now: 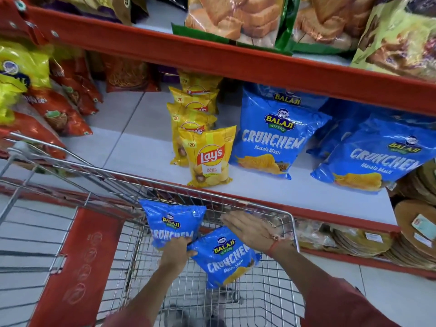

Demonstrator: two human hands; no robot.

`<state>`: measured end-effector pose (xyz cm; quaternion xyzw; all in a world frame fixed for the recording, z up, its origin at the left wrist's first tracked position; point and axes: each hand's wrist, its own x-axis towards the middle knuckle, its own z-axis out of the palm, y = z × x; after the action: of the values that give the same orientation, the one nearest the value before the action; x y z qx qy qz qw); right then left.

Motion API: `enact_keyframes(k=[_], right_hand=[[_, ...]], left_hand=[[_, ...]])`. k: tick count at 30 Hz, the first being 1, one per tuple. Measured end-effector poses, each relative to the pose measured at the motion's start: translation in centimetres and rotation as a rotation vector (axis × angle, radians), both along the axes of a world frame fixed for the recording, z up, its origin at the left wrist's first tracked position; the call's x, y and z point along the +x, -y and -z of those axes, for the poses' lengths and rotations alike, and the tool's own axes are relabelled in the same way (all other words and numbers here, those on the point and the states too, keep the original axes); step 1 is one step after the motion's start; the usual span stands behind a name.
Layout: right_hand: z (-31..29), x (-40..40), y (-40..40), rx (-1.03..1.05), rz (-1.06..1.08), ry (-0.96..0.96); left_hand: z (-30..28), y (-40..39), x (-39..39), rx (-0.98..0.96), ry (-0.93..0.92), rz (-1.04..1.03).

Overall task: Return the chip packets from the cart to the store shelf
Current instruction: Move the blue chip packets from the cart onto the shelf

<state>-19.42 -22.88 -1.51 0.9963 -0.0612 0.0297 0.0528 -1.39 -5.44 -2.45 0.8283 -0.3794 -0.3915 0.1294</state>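
Note:
Two blue Balaji Crunchem packets are in the wire cart [293, 228]. My left hand [175, 252] grips the bottom edge of the upper packet [173, 220], holding it upright against the cart's far side. The lower packet [227, 256] lies tilted just right of that hand. My right hand [250, 230] hovers flat and open above the lower packet's top right corner, fingers spread, holding nothing. On the white store shelf [141, 147] stand matching blue Crunchem packets [276, 135] and another [368, 161] further right.
A row of yellow Lay's packets [208, 156] stands left of the blue ones on the shelf. Red and yellow snack bags [59, 109] fill the left side. A red shelf edge [236, 60] overhangs above. Round papad stacks [415, 223] sit at right.

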Motion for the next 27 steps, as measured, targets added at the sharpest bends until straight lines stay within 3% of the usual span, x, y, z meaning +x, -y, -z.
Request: enact_keyframes(k=[3, 6, 10, 13, 19, 23, 27], right_hand=[[2.0, 0.4, 0.0, 0.228, 0.121, -0.179], [0.8, 1.6, -0.2, 0.255, 0.284, -0.387], [-2.5, 1.6, -1.9, 0.242, 0.545, -0.386], [-2.8, 0.0, -2.5, 0.261, 0.571, -0.453], [-11.9, -2.6, -4.4, 0.354, 0.619, -0.099], [-18.8, -4.1, -4.4, 0.258, 0.576, 0.3], [-23.6, -5.6, -2.4, 0.367, 0.595, 0.442]], left_hand=[[0.1, -0.6, -0.3, -0.023, 0.083, 0.041], [0.1, -1.5, -0.3, -0.087, 0.068, 0.032], [-1.5, -2.9, -0.9, -0.188, 0.04, 0.047], [-3.6, -4.0, -1.6, -0.275, 0.042, 0.045], [-10.3, -4.1, -1.0, -0.47, 0.022, 0.038], [-16.2, -2.9, -0.4, -0.689, 0.125, -0.045], [-20.7, 0.2, -0.5, -0.849, 0.013, -0.164]])
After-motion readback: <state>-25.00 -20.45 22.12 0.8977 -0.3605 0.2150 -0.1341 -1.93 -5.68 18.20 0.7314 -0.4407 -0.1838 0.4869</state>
